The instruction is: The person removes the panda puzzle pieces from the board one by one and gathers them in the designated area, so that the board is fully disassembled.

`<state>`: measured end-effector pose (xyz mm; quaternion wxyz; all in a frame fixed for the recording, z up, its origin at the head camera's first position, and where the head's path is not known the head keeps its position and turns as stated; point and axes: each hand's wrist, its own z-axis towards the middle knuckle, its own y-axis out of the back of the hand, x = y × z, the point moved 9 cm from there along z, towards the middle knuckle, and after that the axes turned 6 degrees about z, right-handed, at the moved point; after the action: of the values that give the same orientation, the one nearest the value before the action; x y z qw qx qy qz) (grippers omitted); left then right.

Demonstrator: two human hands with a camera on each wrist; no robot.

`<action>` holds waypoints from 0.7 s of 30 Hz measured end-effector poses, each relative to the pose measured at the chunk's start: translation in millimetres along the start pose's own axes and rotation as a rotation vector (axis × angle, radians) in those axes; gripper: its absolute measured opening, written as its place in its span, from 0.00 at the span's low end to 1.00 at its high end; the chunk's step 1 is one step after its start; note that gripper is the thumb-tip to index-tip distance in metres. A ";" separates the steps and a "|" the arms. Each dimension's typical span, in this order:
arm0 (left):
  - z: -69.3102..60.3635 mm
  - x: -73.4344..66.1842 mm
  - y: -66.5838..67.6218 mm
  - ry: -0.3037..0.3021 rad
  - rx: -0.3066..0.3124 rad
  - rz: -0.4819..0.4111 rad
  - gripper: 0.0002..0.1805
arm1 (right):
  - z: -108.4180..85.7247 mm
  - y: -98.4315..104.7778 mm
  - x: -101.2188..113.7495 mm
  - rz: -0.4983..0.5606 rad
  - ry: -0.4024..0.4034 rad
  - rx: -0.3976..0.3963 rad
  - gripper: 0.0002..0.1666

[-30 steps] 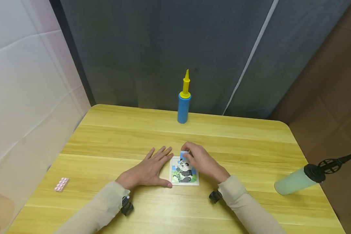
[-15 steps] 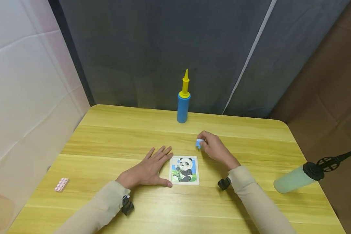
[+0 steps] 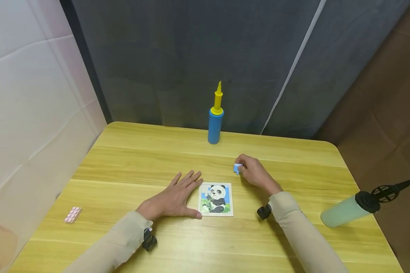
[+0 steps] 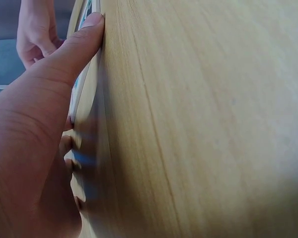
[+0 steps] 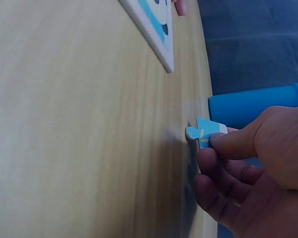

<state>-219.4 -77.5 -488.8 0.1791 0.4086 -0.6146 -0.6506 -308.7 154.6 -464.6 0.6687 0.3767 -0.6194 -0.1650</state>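
Observation:
A square panda puzzle in a white frame [image 3: 215,215] lies flat on the table. My left hand [image 3: 172,199] rests spread at the frame's left side, fingers straight, its thumb by the lower left corner. Beyond the frame's upper right corner, my right hand [image 3: 257,175] pinches a small blue and white puzzle piece [image 3: 237,168] between thumb and fingers. The right wrist view shows that piece [image 5: 206,131] with its rounded tab pointing away from the hand, close above the wood. Whether it touches the table, I cannot tell.
A blue pump with a yellow nozzle [image 3: 214,127] stands upright near the table's back edge. On the right, a pale green bottle [image 3: 343,212] with a black top leans or lies tilted. A pink toy brick [image 3: 73,214] lies at the far left.
My right hand has moved from the puzzle's upper part to the right and away from me, carrying the piece off the frame. My left hand has stayed in place.

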 end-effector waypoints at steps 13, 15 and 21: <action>0.8 -2.0 -0.6 0.000 0.003 -0.001 0.65 | 0.7 0.2 -3.4 -0.057 -0.012 -0.030 0.12; 0.7 -2.0 -0.7 0.001 0.004 -0.001 0.65 | 0.8 -0.4 -4.5 -0.056 -0.019 -0.029 0.12; 1.0 -2.9 -0.8 -0.005 0.003 -0.002 0.65 | 1.1 -0.9 -6.3 -0.061 -0.033 -0.034 0.13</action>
<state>-218.1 -74.6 -488.7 0.1765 0.4078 -0.6156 -0.6508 -310.6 158.0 -469.7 0.6591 0.3814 -0.6158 -0.2020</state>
